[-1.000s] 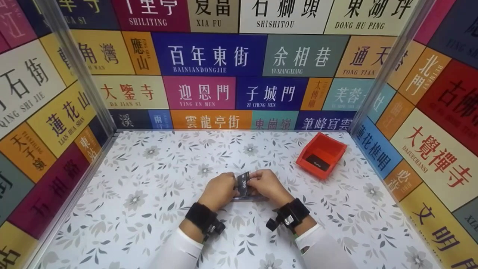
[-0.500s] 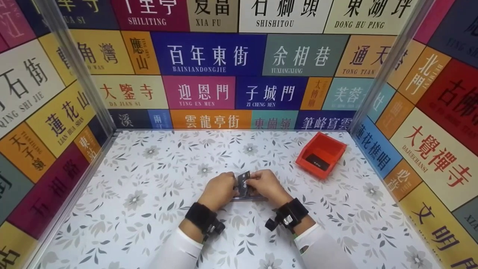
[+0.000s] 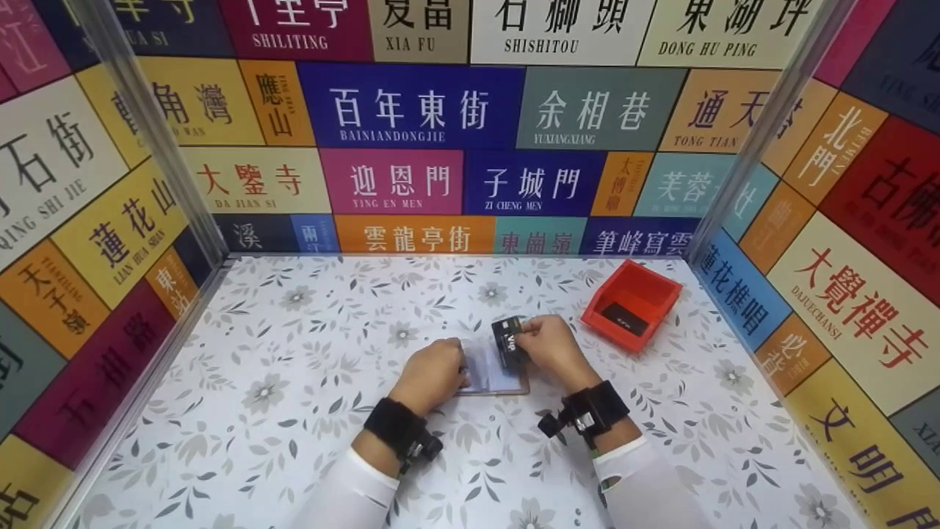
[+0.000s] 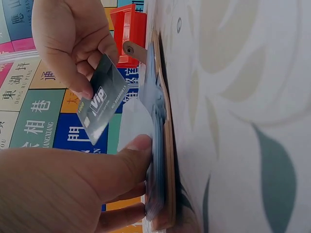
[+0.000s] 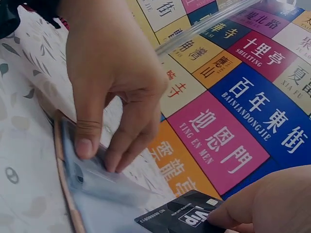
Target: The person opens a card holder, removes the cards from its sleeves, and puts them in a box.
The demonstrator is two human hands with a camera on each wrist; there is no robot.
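Black, glossy rectangular plastic VIP card (image 3: pixel 504 342), held tilted, hangs at about one o'clock from the middle of the small booklet-like card holder with clear plastic sleeves and a tan edge (image 3: pixel 505 381). From the left wrist the card looks apart from the sleeves, with its lower corner angled down. The right hand (image 3: pixel 552 344) is clamped on the card, thumb and fingers pinching it by one long side, at two o'clock from the holder. The left hand (image 3: pixel 432 373), at nine o'clock, is clamped too — its thumb and fingers pinch the holder's clear sleeves, one thin film lifting in a curl beside the thumb. A tan strap with a round metal snap (image 4: pixel 133 51) juts from the holder's far end.

Further out at two o'clock, the red open-topped plastic bin (image 3: pixel 650 283) stands tilted on the white table with grey flowers and leaves (image 3: pixel 294 463), and a dark flat card (image 3: pixel 624 317) lies in it.

As I judge it, the weak points are the grip and the film. The right hand has the card by one edge only, so a knock to its free corner could swivel it or make it slip. The film is limp: should the left thumb ease off, it could flop or crease, and a card corner pushed against it could snag — or drag the unfastened holder askew.
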